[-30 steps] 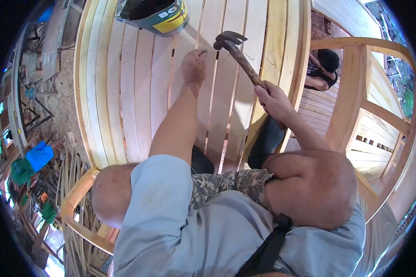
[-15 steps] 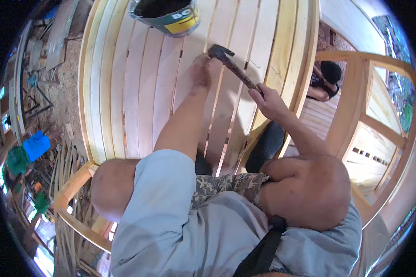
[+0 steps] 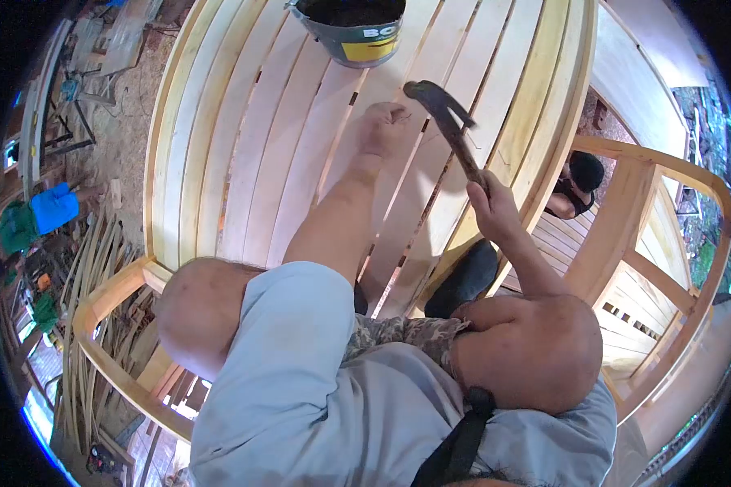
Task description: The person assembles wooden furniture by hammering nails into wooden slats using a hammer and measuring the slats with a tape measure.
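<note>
My right hand (image 3: 494,209) is wrapped round the wooden handle of a claw hammer (image 3: 445,114). The hammer's dark metal head hangs just to the right of my left hand (image 3: 386,126) and looks raised off the wood. My left hand rests low over the pale wooden slats (image 3: 300,146), its fingers pinched together at a slat. Whatever lies between those fingertips is too small to make out. Beyond my left hand stands a dark bucket (image 3: 357,32) with a yellow label, its inside dark.
Another person (image 3: 578,183) is low down beyond the slats' right edge. To the right rises a wooden frame (image 3: 617,219) with an armrest. Loose wood strips (image 3: 89,292) lie on the floor at left, near a blue item (image 3: 54,207). My dark shoe (image 3: 463,280) rests on the slats.
The hammer head has lifted away from my left hand, and motion smears its claw. My left hand stays pinched at the slats. The whole view has shifted slightly.
</note>
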Demonstrator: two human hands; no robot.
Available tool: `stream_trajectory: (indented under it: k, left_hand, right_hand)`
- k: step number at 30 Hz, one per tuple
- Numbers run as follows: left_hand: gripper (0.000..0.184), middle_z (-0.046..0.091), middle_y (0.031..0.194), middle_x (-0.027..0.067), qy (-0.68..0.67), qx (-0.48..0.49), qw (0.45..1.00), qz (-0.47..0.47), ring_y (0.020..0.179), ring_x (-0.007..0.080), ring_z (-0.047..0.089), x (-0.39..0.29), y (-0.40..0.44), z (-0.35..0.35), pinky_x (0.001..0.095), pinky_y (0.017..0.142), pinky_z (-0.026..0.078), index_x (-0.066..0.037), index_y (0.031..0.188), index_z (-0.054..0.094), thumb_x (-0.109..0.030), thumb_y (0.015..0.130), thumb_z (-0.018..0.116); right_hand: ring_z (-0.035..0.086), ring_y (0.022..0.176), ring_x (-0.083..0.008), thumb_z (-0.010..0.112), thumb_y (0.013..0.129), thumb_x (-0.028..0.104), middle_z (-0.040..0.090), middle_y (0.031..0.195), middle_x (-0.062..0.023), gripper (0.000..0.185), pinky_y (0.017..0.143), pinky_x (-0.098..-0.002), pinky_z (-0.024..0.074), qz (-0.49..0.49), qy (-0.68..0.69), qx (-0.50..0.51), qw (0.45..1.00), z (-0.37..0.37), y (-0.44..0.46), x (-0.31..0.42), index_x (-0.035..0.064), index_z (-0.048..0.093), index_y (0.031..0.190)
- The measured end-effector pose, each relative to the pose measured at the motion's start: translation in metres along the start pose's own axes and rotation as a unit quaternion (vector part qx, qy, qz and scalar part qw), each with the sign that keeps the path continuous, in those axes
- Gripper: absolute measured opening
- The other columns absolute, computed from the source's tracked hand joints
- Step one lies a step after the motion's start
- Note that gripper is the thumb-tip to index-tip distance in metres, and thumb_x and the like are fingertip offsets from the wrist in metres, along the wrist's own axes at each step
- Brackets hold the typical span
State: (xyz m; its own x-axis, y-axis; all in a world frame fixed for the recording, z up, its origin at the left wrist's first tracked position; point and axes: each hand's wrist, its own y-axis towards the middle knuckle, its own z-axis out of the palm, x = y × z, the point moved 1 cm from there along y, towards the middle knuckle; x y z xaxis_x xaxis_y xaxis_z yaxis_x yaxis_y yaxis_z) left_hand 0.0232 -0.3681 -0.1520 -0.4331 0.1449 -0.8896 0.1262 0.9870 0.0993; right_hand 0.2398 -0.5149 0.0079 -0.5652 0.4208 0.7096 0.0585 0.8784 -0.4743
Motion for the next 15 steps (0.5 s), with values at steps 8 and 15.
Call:
stream_trajectory:
  k: [8, 15]
  left_hand:
    - [0.019, 0.066, 0.096, 0.0183, 0.144, -0.376, 0.884, -0.236, 0.091, 0.0327, 0.064, 0.028, 0.034, -0.08, 0.0407, 0.081, 0.052, 0.003, 0.097, 0.066, -0.008, 0.081, 0.062]
    - [0.032, 0.065, 0.105, 0.0195, 0.072, -0.303, 0.875, -0.37, 0.092, 0.0326, 0.065, 0.066, 0.078, -0.081, 0.0466, 0.083, 0.05, 0.004, 0.1, 0.066, -0.02, 0.08, 0.07]
  right_hand:
    - [0.06, 0.063, -0.0365, 0.055, 0.098, 0.037, 0.058, 0.067, -0.0203, 0.038, 0.062, -0.0438, 0.0465, 0.005, -0.026, 0.003, 1.0, 0.009, 0.016, -0.019, -0.001, 0.057, 0.102]
    - [0.065, 0.075, -0.0324, 0.059, 0.096, 0.04, 0.064, 0.076, -0.0187, 0.041, 0.07, -0.0431, 0.0486, 0.032, -0.109, 0.074, 0.991, -0.023, 0.038, -0.001, 0.001, 0.063, 0.109]
